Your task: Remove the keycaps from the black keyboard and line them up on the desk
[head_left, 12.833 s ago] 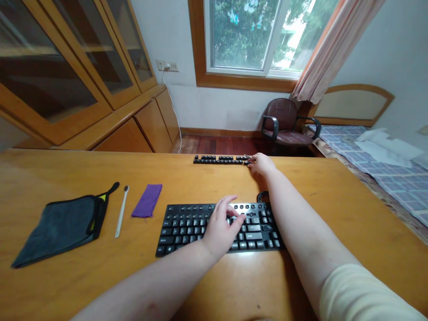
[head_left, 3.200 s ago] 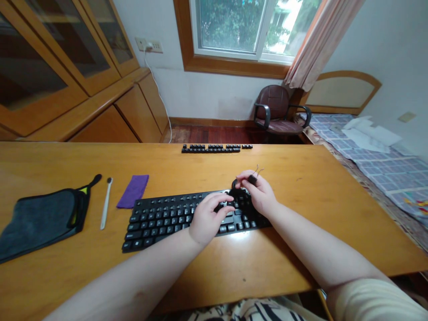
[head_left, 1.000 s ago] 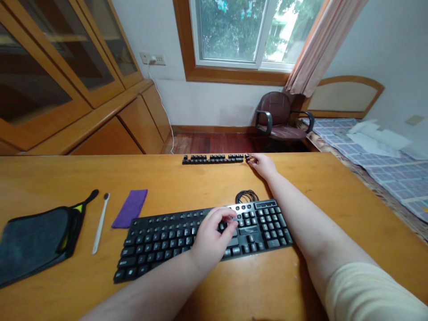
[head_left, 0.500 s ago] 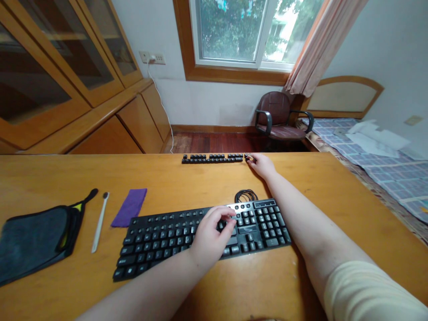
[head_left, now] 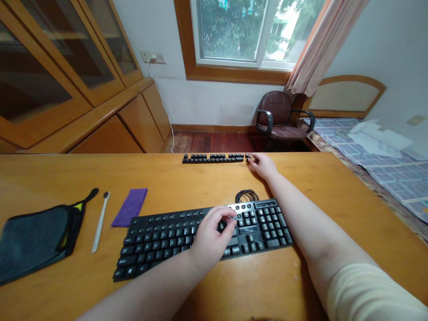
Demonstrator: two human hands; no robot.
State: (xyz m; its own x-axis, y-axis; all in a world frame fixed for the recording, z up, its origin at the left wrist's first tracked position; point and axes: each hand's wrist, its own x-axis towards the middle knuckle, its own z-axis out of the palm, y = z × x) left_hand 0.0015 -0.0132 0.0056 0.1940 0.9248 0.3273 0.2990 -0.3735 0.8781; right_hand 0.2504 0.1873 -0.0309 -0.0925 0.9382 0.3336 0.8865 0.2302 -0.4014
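A black keyboard (head_left: 160,238) lies across the desk; its upper rows at the left and middle show bare switches without caps. Over its right-middle part hovers my left hand (head_left: 212,234), thumb and forefinger pinched together; what is between them, if anything, is too small to make out. Loose black keycaps (head_left: 214,159) stand in two lines near the desk's far edge. At the right end of these lines, my right hand (head_left: 264,166) reaches out, its fingertips closed on a small black keycap (head_left: 248,157).
Left of the keyboard lie a purple cloth (head_left: 130,207), a white toothbrush (head_left: 100,223) with dark bristles and a dark grey pouch (head_left: 36,238). A coiled black cable (head_left: 246,195) sits behind the keyboard. Beyond the desk (head_left: 160,176) stand a brown chair (head_left: 279,113) and a bed (head_left: 377,147).
My right hand stays at the end of the keycap lines, its fingers shifting only slightly. My left hand holds its place over the keyboard.
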